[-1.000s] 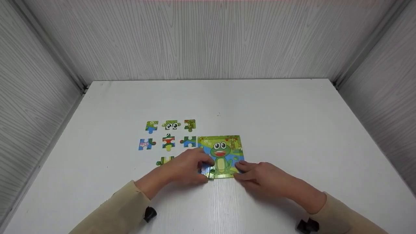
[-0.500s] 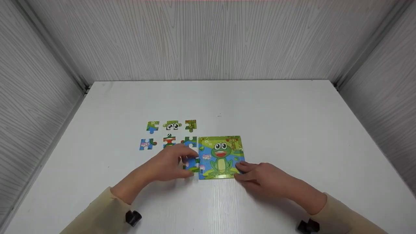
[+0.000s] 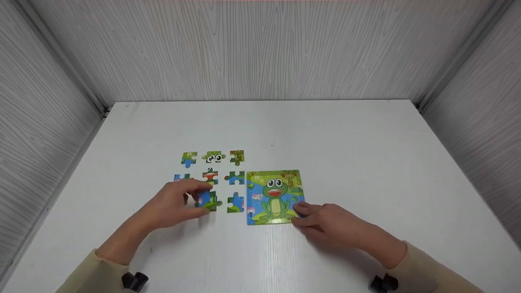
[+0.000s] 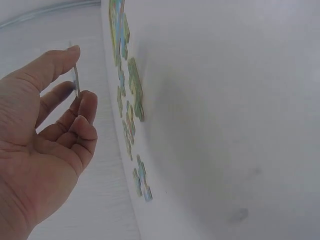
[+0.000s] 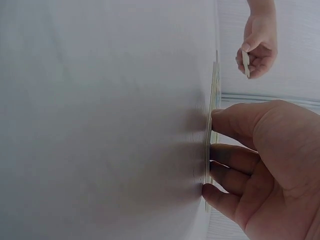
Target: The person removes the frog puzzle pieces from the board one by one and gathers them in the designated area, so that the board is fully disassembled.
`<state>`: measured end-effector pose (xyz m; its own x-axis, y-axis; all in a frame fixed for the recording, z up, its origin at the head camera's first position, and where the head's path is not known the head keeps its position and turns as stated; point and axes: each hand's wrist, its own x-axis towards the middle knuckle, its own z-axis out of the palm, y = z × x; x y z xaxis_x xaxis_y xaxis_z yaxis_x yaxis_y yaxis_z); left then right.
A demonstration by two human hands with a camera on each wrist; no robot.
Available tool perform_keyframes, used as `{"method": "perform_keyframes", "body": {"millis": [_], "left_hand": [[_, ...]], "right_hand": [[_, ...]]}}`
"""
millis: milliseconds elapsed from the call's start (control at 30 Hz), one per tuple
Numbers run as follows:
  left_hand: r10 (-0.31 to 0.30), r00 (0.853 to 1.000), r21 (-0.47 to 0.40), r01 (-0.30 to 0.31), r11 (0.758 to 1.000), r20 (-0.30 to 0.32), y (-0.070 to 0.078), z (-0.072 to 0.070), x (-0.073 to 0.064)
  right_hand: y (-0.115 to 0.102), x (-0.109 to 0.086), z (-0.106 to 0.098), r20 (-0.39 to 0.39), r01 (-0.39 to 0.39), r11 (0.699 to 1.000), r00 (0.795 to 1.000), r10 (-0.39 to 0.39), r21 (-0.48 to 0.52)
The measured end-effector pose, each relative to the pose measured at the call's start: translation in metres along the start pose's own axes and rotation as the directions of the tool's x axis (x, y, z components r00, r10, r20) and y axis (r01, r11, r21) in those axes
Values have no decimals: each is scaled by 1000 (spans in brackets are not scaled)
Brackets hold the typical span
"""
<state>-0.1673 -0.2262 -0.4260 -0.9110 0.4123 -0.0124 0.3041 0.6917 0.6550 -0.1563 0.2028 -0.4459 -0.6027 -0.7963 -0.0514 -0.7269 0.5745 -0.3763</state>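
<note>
In the head view my left hand (image 3: 173, 203) pinches a blue-and-green jigsaw piece (image 3: 206, 200) between thumb and fingers. The left wrist view has this piece (image 4: 76, 82) edge-on, clear of the table, and the other loose pieces lie beyond it. A square frog puzzle board (image 3: 274, 199) lies flat, right of the loose pieces. Its lower right corner is held by my right hand (image 3: 329, 221), with the thumb on one side and fingertips on the other. From the right wrist, the board's edge (image 5: 209, 150) appears as a thin strip at the fingertips.
Loose jigsaw pieces lie in rows left of the board: an eyes piece (image 3: 214, 157), a red-mouth piece (image 3: 210, 176) and several others. One blue piece (image 3: 235, 202) sits close to the board's left edge. Wood-grain panels (image 3: 260, 49) wall the white table (image 3: 346, 138) behind and at the sides.
My left hand has carried the piece leftward, from over the board's lower left corner to above the left pieces. The right hand and the board have stayed in place.
</note>
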Motion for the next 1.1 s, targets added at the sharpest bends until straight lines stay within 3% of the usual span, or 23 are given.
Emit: {"method": "perform_keyframes", "body": {"millis": [433,733,1100], "left_hand": [[-111,993,33,113,993,-42,-36,-22,-26],[-159,987,23,160,987,-6,-53,-24,-29],[-176,984,16,176,984,15,-63,-22,-27]], "right_hand": [[2,1,3,-46,19,1000,999,-19,-7],[3,1,4,-58,23,1000,998,-23,-7],[4,1,4,-53,27,999,998,-28,-17]]}}
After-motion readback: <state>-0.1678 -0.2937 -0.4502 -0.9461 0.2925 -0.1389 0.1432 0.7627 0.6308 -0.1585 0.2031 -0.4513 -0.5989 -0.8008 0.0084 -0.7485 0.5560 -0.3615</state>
